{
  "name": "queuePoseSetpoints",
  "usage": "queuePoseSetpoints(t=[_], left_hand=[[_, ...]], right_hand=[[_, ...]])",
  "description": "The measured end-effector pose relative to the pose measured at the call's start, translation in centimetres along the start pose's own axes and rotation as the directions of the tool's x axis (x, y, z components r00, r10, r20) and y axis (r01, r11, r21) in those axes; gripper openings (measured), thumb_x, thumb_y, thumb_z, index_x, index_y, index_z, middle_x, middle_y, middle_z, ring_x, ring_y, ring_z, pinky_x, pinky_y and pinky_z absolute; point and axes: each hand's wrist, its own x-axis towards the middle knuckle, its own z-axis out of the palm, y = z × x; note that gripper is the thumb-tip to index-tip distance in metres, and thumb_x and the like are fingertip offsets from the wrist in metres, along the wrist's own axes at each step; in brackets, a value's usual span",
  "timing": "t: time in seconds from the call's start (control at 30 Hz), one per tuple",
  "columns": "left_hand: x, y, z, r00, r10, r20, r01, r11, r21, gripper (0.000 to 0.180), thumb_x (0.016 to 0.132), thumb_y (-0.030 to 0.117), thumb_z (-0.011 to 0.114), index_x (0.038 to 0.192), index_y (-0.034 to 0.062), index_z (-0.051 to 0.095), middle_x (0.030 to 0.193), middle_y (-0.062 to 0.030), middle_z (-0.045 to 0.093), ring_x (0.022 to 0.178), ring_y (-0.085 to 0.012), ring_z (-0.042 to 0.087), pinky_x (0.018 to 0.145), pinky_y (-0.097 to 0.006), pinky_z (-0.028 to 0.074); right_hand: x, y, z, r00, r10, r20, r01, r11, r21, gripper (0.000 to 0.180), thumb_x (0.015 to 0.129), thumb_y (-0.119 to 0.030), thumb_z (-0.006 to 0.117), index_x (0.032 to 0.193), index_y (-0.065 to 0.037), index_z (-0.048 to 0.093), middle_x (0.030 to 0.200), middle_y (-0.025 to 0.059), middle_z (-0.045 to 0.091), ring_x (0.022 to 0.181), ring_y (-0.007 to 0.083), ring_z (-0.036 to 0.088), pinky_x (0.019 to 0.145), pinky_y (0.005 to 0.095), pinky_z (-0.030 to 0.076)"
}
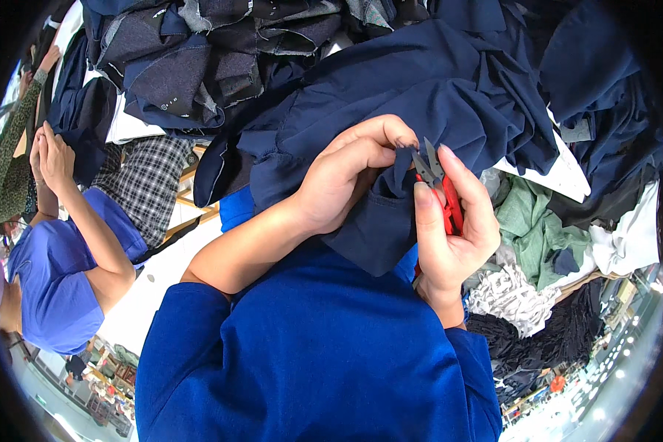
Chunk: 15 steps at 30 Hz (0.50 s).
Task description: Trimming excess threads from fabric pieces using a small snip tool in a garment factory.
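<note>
A dark navy garment (412, 81) spreads over the pile before me and hangs down toward my lap. My left hand (353, 166) pinches a folded edge of it between thumb and fingertips. Close by on the right, my right hand (457, 228) grips red-handled thread snips (438, 177). The two grey blades point up, slightly apart, right beside the pinched edge. Whether a thread lies between the blades is too small to tell. Part of the red handles is hidden behind my right thumb and fingers.
Dark cut pieces (177, 81) with pale frayed edges are heaped at the far left. A co-worker in a purple top (59, 272) stands at the left, hands raised near dark cloth. Green cloth (538, 228), white scraps (512, 295) and black strips (552, 353) lie at the right.
</note>
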Motion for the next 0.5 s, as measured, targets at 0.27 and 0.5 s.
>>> queuePoseSetpoints(t=[0.27, 0.5], left_hand=[[-0.1, -1.1, -0.4, 0.989, -0.081, 0.125, 0.1, 0.983, -0.154, 0.016, 0.078, 0.009, 0.041, 0.086, 0.0011, 0.052, 0.09, -0.0057, 0.052, 0.089, -0.0145, 0.048, 0.084, -0.025, 0.036], [0.0, -0.2, -0.5, 0.992, -0.083, 0.098, 0.108, 0.952, -0.286, 0.019, 0.075, 0.009, 0.039, 0.087, 0.0028, 0.052, 0.089, -0.006, 0.053, 0.089, -0.0159, 0.046, 0.084, -0.026, 0.034]], right_hand=[[0.7, 0.2, 0.1, 0.924, 0.381, -0.032, -0.342, 0.86, 0.379, 0.035, 0.087, -0.006, 0.055, 0.121, 0.005, 0.05, 0.1, 0.0044, 0.061, 0.07, 0.0008, 0.047, 0.061, 0.0127, 0.034], [0.3, -0.1, -0.9, 0.991, 0.111, 0.077, -0.125, 0.969, 0.211, 0.034, 0.076, 0.004, 0.065, 0.109, 0.006, 0.059, 0.095, 0.0119, 0.064, 0.083, 0.0131, 0.061, 0.078, 0.0223, 0.046]])
